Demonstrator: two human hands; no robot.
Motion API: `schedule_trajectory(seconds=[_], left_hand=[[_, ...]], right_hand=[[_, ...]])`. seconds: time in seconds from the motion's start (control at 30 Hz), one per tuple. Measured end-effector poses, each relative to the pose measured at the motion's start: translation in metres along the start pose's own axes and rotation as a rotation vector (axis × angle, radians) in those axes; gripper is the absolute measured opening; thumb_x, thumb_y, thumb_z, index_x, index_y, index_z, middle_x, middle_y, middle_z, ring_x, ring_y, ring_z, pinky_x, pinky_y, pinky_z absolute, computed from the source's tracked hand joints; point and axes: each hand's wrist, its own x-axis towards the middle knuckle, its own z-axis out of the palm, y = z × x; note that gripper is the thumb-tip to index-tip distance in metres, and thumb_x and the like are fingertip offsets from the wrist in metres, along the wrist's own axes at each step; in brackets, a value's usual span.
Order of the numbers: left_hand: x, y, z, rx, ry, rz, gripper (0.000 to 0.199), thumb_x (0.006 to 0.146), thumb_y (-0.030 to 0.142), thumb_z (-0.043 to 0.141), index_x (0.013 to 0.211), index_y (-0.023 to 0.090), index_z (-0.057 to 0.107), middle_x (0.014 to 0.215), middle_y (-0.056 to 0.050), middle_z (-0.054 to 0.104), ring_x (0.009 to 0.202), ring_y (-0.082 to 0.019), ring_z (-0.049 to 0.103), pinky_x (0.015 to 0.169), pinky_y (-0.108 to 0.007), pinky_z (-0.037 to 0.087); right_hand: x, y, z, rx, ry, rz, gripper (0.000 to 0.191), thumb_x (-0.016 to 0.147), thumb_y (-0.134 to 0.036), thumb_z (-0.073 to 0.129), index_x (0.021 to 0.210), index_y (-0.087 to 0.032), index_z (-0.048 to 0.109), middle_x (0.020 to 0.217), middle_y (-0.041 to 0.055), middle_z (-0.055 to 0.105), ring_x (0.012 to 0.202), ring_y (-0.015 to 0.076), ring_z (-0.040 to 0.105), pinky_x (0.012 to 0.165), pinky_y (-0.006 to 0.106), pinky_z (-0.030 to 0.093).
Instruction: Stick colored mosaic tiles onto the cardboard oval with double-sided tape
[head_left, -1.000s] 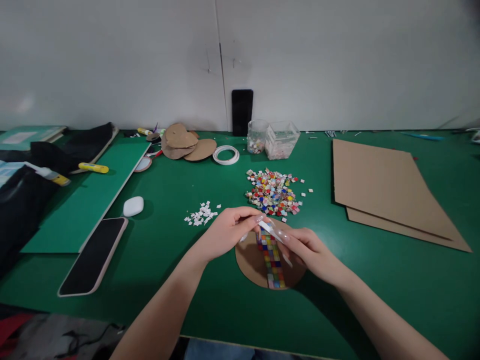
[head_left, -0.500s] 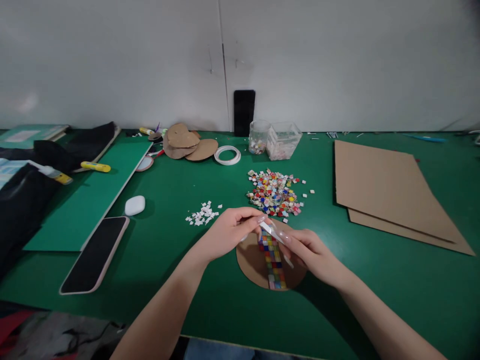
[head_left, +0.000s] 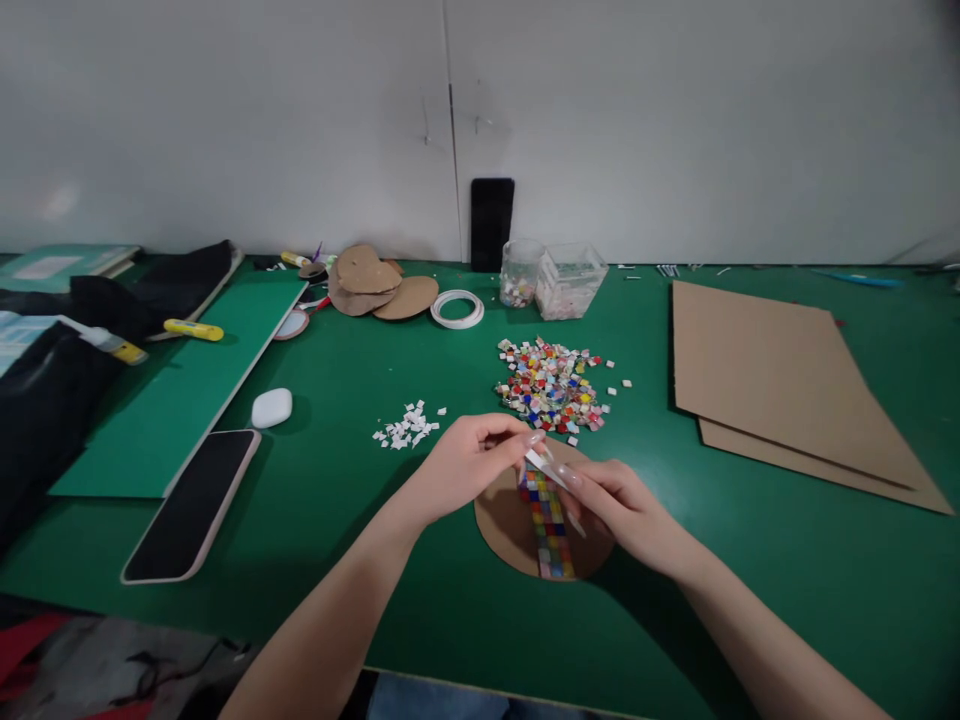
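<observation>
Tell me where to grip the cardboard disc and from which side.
Pinch the disc by its bare near-left rim, probably best from the left: it lies flat, tiles run down its middle, and the right hand covers part of its right side.

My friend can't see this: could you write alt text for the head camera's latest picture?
A person's left hand and right hand pinch a white strip over a cardboard disc bearing colorful tiles. Beyond, loose tiles lie heaped on a green table.

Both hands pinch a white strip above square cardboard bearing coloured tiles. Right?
Not square: the head view shows round cardboard. It bears coloured tiles, and the left hand and right hand pinch the white strip above it.
</observation>
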Motion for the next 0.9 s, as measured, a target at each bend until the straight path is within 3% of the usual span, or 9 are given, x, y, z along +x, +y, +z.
schedule_trajectory(seconds=[0.2,0.33,0.47,0.63,0.9], left_hand=[[-0.0001,0.0,0.0008,0.063,0.004,0.052,0.024,0.086,0.028,0.045,0.102,0.021,0.061,0.077,-0.001,0.06,0.069,-0.012,0.054,0.062,-0.022,0.039],[-0.0019,-0.0006,0.004,0.148,0.075,0.122,0.028,0.089,0.026,0.04,0.113,0.024,0.053,0.069,0.002,0.056,0.068,-0.012,0.054,0.063,-0.024,0.039],[-0.0023,-0.0014,0.0037,0.145,0.114,0.157,0.027,0.089,0.026,0.039,0.112,0.023,0.053,0.063,0.003,0.051,0.063,-0.011,0.051,0.058,-0.022,0.037],[-0.0014,-0.0012,0.0019,0.012,0.087,0.09,0.03,0.09,0.028,0.034,0.115,0.022,0.051,0.066,0.002,0.052,0.053,-0.008,0.042,0.052,-0.021,0.035],[-0.0021,0.0031,0.0082,0.005,0.026,0.102,0.032,0.084,0.03,0.049,0.115,0.022,0.051,0.06,0.005,0.043,0.056,-0.009,0.041,0.054,-0.022,0.034]], right_hand=[[-0.0002,-0.0004,-0.0007,-0.047,0.019,0.01,0.05,0.092,-0.043,0.036,0.051,-0.016,0.047,0.044,-0.0043,0.039,0.041,0.0062,0.033,0.043,0.022,0.027],[0.0006,-0.002,0.0,-0.066,0.037,0.039,0.05,0.091,-0.046,0.036,0.051,-0.016,0.047,0.045,-0.004,0.04,0.041,0.0066,0.033,0.043,0.022,0.027],[0.001,-0.0026,0.0003,-0.078,0.063,0.044,0.051,0.089,-0.049,0.037,0.051,-0.017,0.045,0.044,-0.004,0.04,0.04,0.0068,0.032,0.042,0.022,0.027],[0.0008,-0.0005,-0.0001,-0.084,0.068,0.035,0.049,0.089,-0.048,0.037,0.053,-0.017,0.046,0.046,-0.0037,0.04,0.042,0.0075,0.034,0.042,0.022,0.027],[-0.0001,0.002,0.0,-0.101,0.019,-0.001,0.048,0.092,-0.041,0.036,0.053,-0.017,0.047,0.049,-0.0017,0.045,0.046,0.0086,0.04,0.047,0.023,0.03]])
